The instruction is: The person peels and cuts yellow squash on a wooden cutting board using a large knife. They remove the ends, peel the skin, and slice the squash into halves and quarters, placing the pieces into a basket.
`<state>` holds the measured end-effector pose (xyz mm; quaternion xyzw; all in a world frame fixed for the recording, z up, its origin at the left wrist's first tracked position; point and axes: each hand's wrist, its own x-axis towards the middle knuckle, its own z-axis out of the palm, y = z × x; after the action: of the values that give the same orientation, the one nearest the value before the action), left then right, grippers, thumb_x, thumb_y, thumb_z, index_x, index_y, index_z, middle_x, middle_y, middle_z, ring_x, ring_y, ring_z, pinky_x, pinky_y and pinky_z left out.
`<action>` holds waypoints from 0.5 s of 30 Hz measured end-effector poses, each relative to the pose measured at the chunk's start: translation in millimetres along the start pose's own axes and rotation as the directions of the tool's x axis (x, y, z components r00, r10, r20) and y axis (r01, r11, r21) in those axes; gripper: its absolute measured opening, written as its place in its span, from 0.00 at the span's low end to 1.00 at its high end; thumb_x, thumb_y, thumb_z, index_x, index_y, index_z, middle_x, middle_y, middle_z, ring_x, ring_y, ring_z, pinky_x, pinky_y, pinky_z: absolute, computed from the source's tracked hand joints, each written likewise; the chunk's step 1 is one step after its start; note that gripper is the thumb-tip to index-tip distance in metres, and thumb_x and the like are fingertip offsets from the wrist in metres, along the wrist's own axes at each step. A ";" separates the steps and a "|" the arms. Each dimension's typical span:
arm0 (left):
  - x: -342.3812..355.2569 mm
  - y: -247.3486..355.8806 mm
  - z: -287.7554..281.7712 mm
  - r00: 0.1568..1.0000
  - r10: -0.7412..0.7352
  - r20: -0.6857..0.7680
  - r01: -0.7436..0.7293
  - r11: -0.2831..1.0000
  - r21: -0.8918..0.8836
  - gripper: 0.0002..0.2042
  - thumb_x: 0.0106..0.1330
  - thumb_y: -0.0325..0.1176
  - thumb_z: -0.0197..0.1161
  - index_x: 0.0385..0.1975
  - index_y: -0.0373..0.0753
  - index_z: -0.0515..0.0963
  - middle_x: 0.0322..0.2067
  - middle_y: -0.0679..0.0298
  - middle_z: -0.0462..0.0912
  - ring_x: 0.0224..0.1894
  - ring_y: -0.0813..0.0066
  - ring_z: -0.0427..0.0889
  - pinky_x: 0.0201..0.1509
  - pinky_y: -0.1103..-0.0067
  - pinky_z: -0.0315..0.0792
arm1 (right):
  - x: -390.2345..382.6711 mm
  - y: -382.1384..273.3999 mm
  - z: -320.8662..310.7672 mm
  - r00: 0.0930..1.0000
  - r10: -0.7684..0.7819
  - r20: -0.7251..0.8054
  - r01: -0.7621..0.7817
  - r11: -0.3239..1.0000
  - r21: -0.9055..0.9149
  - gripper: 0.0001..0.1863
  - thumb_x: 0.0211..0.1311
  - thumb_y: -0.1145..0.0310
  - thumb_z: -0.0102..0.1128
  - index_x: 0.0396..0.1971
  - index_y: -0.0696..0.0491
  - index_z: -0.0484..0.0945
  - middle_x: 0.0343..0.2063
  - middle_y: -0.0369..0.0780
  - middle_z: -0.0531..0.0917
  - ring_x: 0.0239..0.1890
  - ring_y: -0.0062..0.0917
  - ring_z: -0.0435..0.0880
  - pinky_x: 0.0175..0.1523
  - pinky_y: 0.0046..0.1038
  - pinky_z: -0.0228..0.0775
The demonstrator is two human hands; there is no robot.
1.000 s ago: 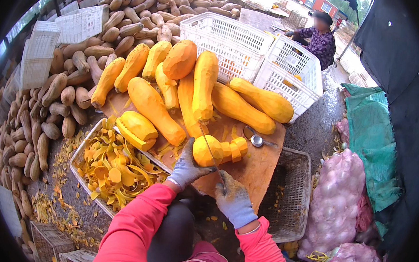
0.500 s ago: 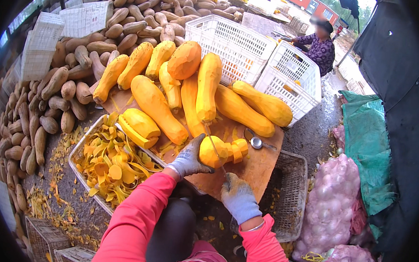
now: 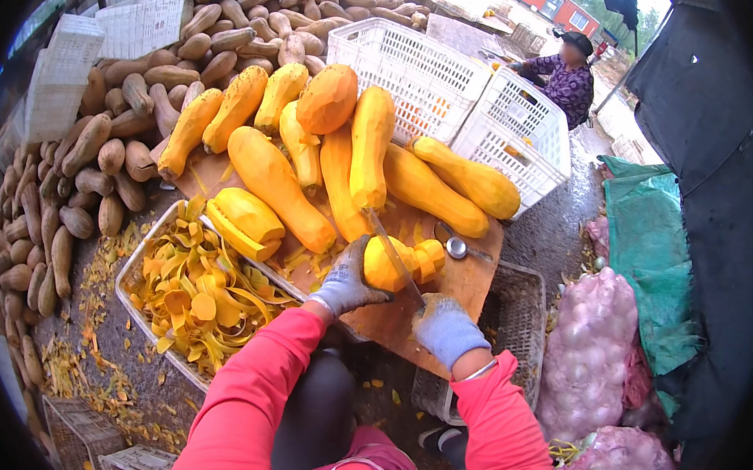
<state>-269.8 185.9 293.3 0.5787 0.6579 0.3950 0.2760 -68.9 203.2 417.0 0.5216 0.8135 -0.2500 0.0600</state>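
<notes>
Close in front of you, your hands are apart, one on either side of the work. Your gloved left hand [image 3: 346,283] is wrapped around the left end of a peeled squash piece [image 3: 383,268] lying near the front part of the brown surface [image 3: 467,284]. Your gloved right hand [image 3: 447,327] is closed on the knife [image 3: 391,246], its handle hidden in your grip. The blade slants across the squash, its tip pointing away from you; whether it has bitten in or only rests against the flesh, you cannot tell from here. Cut pieces [image 3: 430,257] sit just right of the blade.

Slicing crosswise looks like the step in hand. As I judge it, the next move calls for a steady left hold, fingertips well back from the edge, and even downward pressure with the right.

Just beyond the pieces lies a metal tool [image 3: 455,248]; to your left is a heap of peelings [image 3: 204,306]. Farther off, whole peeled squashes [image 3: 280,190] crowd the surface, backed by white crates [image 3: 408,69] and a pile of unpeeled squashes [image 3: 224,43].
</notes>
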 end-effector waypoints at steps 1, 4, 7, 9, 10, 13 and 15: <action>-0.2 0.2 0.8 1.000 -0.012 -0.011 0.012 1.000 0.021 0.63 0.34 0.48 0.87 0.72 0.30 0.56 0.66 0.42 0.67 0.70 0.47 0.67 0.74 0.65 0.64 | 1.3 -3.6 -2.1 1.000 0.017 0.010 -0.017 0.999 -0.028 0.14 0.63 0.66 0.53 0.38 0.57 0.84 0.32 0.55 0.86 0.38 0.51 0.87 0.47 0.48 0.79; -1.0 0.1 3.2 1.000 -0.004 -0.010 0.004 1.000 0.021 0.63 0.34 0.49 0.87 0.72 0.29 0.56 0.67 0.41 0.66 0.70 0.48 0.67 0.74 0.66 0.63 | 7.2 -13.3 -10.1 0.994 0.096 0.058 -0.090 0.991 -0.100 0.15 0.62 0.67 0.53 0.37 0.60 0.85 0.32 0.55 0.87 0.37 0.50 0.87 0.48 0.45 0.80; -0.5 -0.5 3.2 0.999 -0.043 0.012 0.043 0.999 -0.011 0.63 0.35 0.49 0.87 0.72 0.28 0.55 0.67 0.41 0.66 0.71 0.48 0.66 0.74 0.66 0.63 | 16.8 -15.5 -16.0 0.989 0.090 0.117 -0.079 0.992 -0.097 0.17 0.61 0.66 0.54 0.37 0.65 0.85 0.34 0.58 0.86 0.41 0.52 0.87 0.53 0.44 0.80; 0.9 -0.8 3.2 1.000 -0.028 -0.009 0.028 1.000 -0.001 0.63 0.36 0.49 0.87 0.71 0.26 0.55 0.66 0.41 0.67 0.70 0.49 0.68 0.74 0.67 0.64 | 20.8 -12.4 -12.3 0.990 0.103 0.094 -0.086 0.981 -0.177 0.18 0.60 0.65 0.54 0.39 0.64 0.85 0.36 0.60 0.85 0.44 0.52 0.86 0.54 0.45 0.79; 2.2 -0.6 3.0 0.999 -0.050 0.015 0.050 0.998 -0.043 0.63 0.36 0.48 0.87 0.71 0.26 0.55 0.66 0.42 0.68 0.69 0.49 0.68 0.73 0.67 0.64 | 21.4 -10.7 -7.9 0.995 0.075 0.068 -0.060 0.976 -0.210 0.18 0.60 0.65 0.54 0.39 0.63 0.85 0.38 0.60 0.85 0.45 0.53 0.86 0.54 0.46 0.79; 3.6 3.7 3.3 0.997 -0.066 0.026 0.066 0.997 -0.028 0.62 0.36 0.46 0.87 0.71 0.27 0.55 0.63 0.44 0.70 0.67 0.52 0.71 0.71 0.68 0.68 | 27.3 -9.3 2.9 0.995 0.084 0.046 -0.074 0.979 -0.188 0.18 0.60 0.65 0.55 0.42 0.61 0.85 0.42 0.59 0.85 0.49 0.53 0.84 0.55 0.47 0.78; 2.7 8.3 2.3 0.998 -0.054 0.016 0.054 0.998 -0.037 0.62 0.36 0.45 0.87 0.71 0.27 0.55 0.62 0.44 0.71 0.67 0.52 0.71 0.71 0.68 0.68 | 30.1 -11.6 5.0 0.996 0.088 0.034 -0.080 0.975 -0.206 0.18 0.60 0.65 0.54 0.42 0.60 0.86 0.43 0.58 0.85 0.49 0.51 0.84 0.54 0.47 0.78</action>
<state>-263.9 189.2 299.2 0.5585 0.6637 0.3952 0.3023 -93.4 221.6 405.9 0.5411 0.8107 -0.1733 0.1414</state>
